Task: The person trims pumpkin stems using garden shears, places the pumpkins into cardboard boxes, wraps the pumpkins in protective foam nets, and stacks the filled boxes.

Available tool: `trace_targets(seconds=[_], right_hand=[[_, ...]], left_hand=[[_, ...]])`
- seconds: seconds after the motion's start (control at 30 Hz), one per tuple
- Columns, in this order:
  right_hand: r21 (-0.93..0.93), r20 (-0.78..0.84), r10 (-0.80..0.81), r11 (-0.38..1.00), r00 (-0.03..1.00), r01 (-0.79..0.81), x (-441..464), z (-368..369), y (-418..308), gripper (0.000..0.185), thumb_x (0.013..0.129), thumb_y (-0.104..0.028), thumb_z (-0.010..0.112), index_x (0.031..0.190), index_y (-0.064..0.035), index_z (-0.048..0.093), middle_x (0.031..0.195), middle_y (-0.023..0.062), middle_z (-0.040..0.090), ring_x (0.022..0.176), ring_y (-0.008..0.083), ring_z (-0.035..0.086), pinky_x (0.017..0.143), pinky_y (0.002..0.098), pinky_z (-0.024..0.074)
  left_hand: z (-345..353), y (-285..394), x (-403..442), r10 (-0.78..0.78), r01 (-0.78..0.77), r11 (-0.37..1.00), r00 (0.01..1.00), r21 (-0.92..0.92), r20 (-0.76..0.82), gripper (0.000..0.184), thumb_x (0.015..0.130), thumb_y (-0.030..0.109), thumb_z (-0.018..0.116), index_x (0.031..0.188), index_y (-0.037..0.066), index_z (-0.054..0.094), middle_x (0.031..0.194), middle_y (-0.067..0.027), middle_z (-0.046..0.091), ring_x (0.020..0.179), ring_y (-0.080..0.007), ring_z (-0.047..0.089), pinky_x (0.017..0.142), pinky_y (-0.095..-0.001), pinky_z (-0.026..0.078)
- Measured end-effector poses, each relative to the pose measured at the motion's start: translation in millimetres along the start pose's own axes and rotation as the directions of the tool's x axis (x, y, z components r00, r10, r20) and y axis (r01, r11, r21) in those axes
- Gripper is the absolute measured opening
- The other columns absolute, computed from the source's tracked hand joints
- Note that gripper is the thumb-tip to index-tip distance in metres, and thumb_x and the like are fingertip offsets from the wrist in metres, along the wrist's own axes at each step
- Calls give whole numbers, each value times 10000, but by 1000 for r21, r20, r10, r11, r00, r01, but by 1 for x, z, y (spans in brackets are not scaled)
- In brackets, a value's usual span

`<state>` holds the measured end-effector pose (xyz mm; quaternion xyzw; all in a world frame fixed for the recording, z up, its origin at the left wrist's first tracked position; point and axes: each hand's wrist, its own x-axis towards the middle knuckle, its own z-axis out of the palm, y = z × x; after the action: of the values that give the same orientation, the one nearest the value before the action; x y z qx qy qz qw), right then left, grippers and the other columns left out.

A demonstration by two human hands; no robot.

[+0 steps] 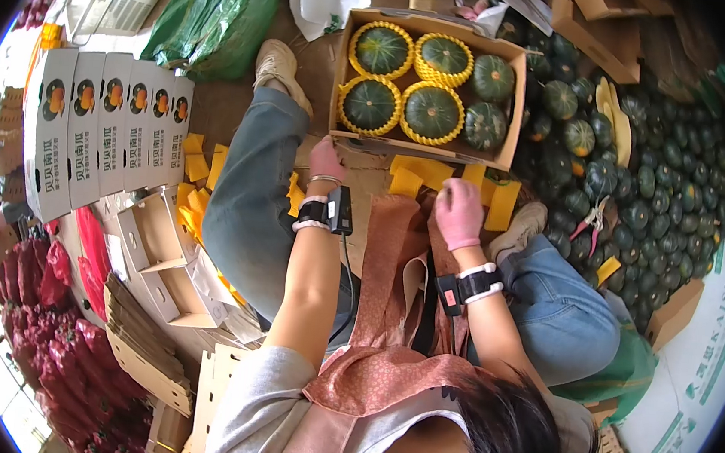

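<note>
On the far left, shiny red bags [66, 364] sit in a big heap. Next to them, white boxes [112, 127] with pumpkin pictures stand in a row. A big green bag [212, 19] lies behind the row, and small open boxes [162, 252] lie in front of it. Then comes one leg in blue jeans [250, 182]. The left hand [328, 161], in a pink glove, is right by the near left corner of a brown box [514, 119]. I cannot tell how far open it is, or if it has hold of the box. The brown box is on the floor between the person's feet. Inside, four green pumpkins [433, 112] sit in yellow nets [374, 130], two by two. On their right are two bare pumpkins [493, 77], one behind the other. The right hand [458, 213], in a pink glove too, is near this side of the box, with its fingers bent. I cannot tell how far open it is or if it holds something. Flat yellow pieces [502, 206] lie around it. On the right is a huge pile of pumpkins [658, 201], with pink-handled clippers [590, 222] on it. At the far right is a white sheet [691, 411] with green letters.
</note>
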<state>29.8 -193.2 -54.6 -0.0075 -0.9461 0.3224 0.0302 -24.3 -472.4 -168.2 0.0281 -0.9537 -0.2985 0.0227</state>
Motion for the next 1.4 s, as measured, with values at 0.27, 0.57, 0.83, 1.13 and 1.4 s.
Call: trace_targets(seconds=[0.27, 0.57, 0.83, 1.13, 1.4], right_hand=[[-64, 557, 471, 846, 684, -530, 4, 82, 29, 543, 757, -262, 625, 1226, -32, 478, 1194, 263, 526, 1099, 392, 522, 932, 409, 439], [-206, 656, 300, 954, 693, -219, 26, 114, 19, 380, 749, -258, 648, 1074, -72, 585, 1065, 193, 609, 980, 339, 590, 826, 428, 481], [-19, 102, -537, 841, 838, 541, 59, 30, -58, 132, 643, -180, 657, 757, -117, 635, 959, 58, 547, 975, 235, 519, 883, 404, 366], [-88, 302, -389, 897, 870, 432, 64, 41, -46, 147, 647, -171, 637, 786, -125, 654, 934, 61, 534, 989, 239, 496, 853, 376, 361], [-28, 295, -425, 892, 856, 452, 68, 37, -44, 174, 634, -240, 670, 780, -148, 675, 994, 59, 565, 1038, 270, 485, 957, 381, 338]], left_hand=[[-17, 19, 2, -648, 725, 556, 684, -406, 335, 223, 872, 208, 520, 949, 7, 578, 665, -120, 584, 672, -237, 574, 653, -357, 457], [-41, 49, 13, -305, 272, 938, 942, 214, 142, 286, 831, 142, 536, 1083, 16, 583, 935, -200, 638, 888, -389, 592, 789, -435, 474], [-28, 9, 4, -117, 114, 993, 982, 26, 146, 274, 835, 97, 498, 1082, 23, 589, 924, -225, 624, 886, -397, 581, 773, -444, 468], [-46, -2, 8, -378, 383, 911, 924, -151, 62, 200, 844, 78, 465, 958, 19, 618, 804, -173, 636, 712, -279, 614, 657, -361, 480], [-191, 56, 18, -487, 423, 760, 873, -494, -2, 181, 890, 74, 426, 800, 54, 581, 668, -61, 561, 514, -162, 528, 415, -300, 404]])
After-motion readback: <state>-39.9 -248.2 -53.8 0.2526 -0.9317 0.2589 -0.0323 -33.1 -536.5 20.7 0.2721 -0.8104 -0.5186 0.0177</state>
